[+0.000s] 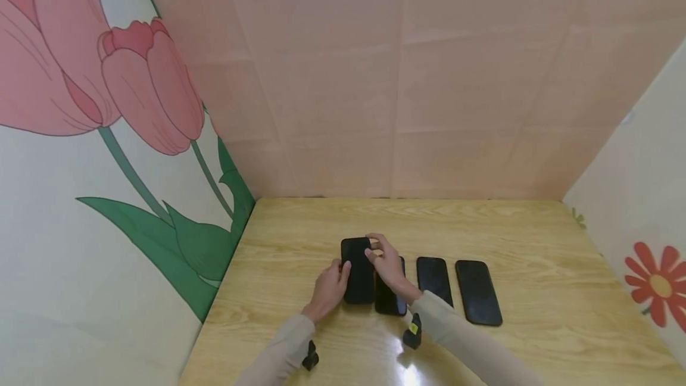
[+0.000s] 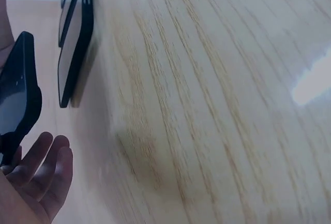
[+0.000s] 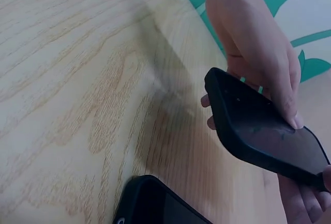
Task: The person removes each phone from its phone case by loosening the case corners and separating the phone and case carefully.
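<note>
Both hands hold a black smartphone (image 1: 357, 273) above the wooden table. Its left long side is gripped by my left hand (image 1: 326, 292), with the thumb lying on the dark screen. My right hand (image 1: 387, 262) pinches the upper right edge between thumb and fingers. In the right wrist view the phone (image 3: 258, 115) is tilted, and my left hand (image 3: 258, 53) comes down from above onto it. Just right of it, a second smartphone (image 1: 390, 298) lies on the table, partly hidden under my right hand and wrist.
Two more black smartphones lie to the right, one (image 1: 432, 273) partly covered by the right forearm and another (image 1: 479, 292) at the row's end. The wooden table (image 1: 300, 225) meets a pink-beige wall (image 1: 343, 106) at the back. Flower-printed walls stand on both sides.
</note>
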The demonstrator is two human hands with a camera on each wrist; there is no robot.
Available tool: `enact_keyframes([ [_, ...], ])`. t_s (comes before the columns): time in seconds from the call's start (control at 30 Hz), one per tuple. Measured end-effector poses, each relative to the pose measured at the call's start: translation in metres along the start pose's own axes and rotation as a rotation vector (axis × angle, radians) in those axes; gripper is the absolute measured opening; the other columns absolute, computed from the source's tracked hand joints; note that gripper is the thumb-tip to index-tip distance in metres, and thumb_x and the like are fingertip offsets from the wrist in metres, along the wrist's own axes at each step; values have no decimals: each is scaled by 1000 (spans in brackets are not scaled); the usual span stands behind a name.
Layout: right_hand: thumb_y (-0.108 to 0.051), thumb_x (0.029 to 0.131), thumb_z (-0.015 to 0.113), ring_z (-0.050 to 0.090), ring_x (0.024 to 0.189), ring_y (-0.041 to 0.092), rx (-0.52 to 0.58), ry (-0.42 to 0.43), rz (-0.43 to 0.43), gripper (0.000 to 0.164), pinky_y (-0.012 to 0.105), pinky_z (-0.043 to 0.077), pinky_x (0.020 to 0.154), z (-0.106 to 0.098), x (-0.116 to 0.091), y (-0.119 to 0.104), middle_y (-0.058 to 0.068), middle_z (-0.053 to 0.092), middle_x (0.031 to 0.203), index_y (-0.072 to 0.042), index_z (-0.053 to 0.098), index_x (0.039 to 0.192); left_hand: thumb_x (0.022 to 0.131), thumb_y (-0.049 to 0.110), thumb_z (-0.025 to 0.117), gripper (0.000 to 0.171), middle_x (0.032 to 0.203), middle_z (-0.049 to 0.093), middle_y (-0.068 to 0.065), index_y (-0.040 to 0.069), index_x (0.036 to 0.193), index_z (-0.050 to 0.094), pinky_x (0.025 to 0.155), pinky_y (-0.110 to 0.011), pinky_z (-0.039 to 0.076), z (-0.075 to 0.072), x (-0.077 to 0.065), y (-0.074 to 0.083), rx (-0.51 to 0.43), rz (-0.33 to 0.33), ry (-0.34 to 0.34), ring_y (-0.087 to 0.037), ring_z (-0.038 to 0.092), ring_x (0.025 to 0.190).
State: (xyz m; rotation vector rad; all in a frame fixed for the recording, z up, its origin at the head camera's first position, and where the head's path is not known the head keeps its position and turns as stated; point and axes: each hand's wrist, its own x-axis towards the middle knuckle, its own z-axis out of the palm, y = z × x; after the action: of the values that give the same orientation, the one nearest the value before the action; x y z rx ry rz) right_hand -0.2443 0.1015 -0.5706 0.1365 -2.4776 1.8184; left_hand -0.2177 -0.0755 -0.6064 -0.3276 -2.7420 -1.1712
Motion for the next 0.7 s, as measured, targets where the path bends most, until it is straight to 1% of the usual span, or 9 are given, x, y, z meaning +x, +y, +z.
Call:
enact_keyframes([
  [0.07,-9,97,63,64,89,27,-12,14,-11,34,39,52,71,0,0,-1,17,67,109,-6,59,130,108,40,36,46,81,61,-3,0,107,59,64,-34,49,0,0,0,2,6,-1,-16,58,72],
  [0.13,-14,99,62,64,96,29,-23,22,-5,33,44,53,78,0,1,-1,17,67,113,-3,60,130,108,40,36,45,82,61,-3,1,106,59,65,-34,50,0,0,0,-10,13,4,-15,59,73],
  [0.23,-20,102,58,62,105,32,-39,30,12,35,49,51,86,0,2,-1,18,65,119,0,60,130,108,39,38,42,83,60,-3,2,106,57,65,-32,50,0,0,1,-68,25,14,-15,59,74],
  [0.3,-23,103,55,61,107,33,-41,41,23,35,51,51,87,1,2,-2,19,64,120,1,61,129,108,36,40,39,85,61,-5,1,106,57,66,-31,50,0,1,3,-119,36,27,-15,59,75],
  [0.4,-20,104,53,61,108,36,-58,70,4,33,52,50,88,3,3,-2,21,65,118,4,62,125,107,32,43,35,93,65,-9,0,111,55,70,-32,52,1,1,6,-207,50,39,-18,62,81],
  [0.47,-18,104,52,61,108,36,-72,95,-3,31,52,49,89,4,4,-1,21,65,117,4,63,122,107,29,44,33,102,68,-14,-2,115,54,76,-34,54,2,1,9,-258,59,39,-22,65,89],
  [0.53,-16,104,51,61,107,37,-92,118,0,28,52,49,90,6,4,-1,21,66,116,4,64,120,107,25,45,32,111,68,-18,-3,119,52,82,-37,54,2,1,12,-302,72,25,-26,66,99],
  [0.6,-13,104,49,62,105,36,-118,141,14,26,52,48,89,7,4,0,21,66,114,4,65,117,107,21,45,30,116,66,-23,-5,122,49,86,-40,53,2,1,16,-320,95,-3,-29,65,104],
  [0.7,-10,104,46,62,100,34,-141,170,56,25,51,48,87,8,5,0,19,66,110,2,66,112,107,14,44,27,115,64,-26,-7,123,45,86,-42,53,1,0,23,-309,147,-43,-31,64,103],
])
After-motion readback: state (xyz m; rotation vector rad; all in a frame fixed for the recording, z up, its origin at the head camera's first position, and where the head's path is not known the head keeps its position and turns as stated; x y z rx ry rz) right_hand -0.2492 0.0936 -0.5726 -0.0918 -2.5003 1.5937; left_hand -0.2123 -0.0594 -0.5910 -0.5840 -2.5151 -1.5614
